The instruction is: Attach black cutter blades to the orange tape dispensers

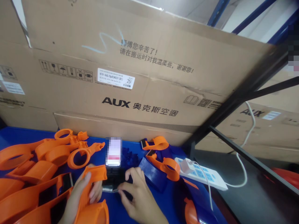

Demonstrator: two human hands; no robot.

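Observation:
My left hand is wrapped around an orange plastic part with a flat bracket-like end and a wide ring below. To its right, my right hand is closed in a pinch, thumb and index finger at the end of a thin silvery piece. That piece lies by a black tray-like object, partly hidden by my fingers. Just beyond stands a lit phone with a blurred screen. Small dark blue parts are heaped beside the phone.
Several orange ring-shaped parts crowd the left of the blue surface. Two more orange clips rest by a dark blue block. A white power strip with cables lies right. Cardboard boxes rise behind; a dark rack post slants right.

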